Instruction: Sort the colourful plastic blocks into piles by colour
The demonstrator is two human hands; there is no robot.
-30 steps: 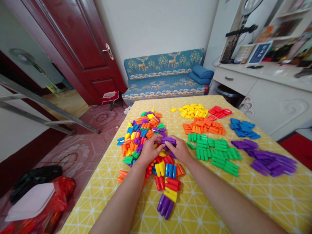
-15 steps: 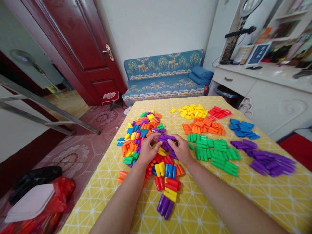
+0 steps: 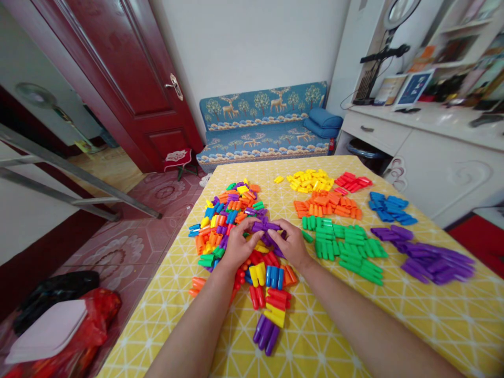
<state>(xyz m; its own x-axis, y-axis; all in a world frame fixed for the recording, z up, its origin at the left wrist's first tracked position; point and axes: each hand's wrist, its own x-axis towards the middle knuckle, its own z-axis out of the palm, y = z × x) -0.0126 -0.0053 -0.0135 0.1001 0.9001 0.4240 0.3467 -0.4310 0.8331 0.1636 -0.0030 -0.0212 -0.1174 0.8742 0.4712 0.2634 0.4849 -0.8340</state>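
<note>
A person's two bare hands work above the right part of a mixed pile [image 3: 219,218] of colourful plastic pieces, on a table [image 3: 157,328] covered in yellow patterned cloth. The left hand [image 3: 239,245] and right hand [image 3: 292,243] hold a purple piece [image 3: 264,227] between them, over the mixed pile; each pinches an end, thumb and fingers drawn in close. Whether it is one piece or several joined cannot be told.

To the right of the mixed pile, pieces lie sorted by colour: a green group [image 3: 346,242] and an orange group [image 3: 327,203], with a yellow group [image 3: 311,181] to its far right. Well to its right are a red group [image 3: 353,182], a blue group [image 3: 389,208] and a purple group [image 3: 437,261]. Beyond the mixed pile, past the table, stands a blue sofa [image 3: 263,135] patterned with deer and trees.
</note>
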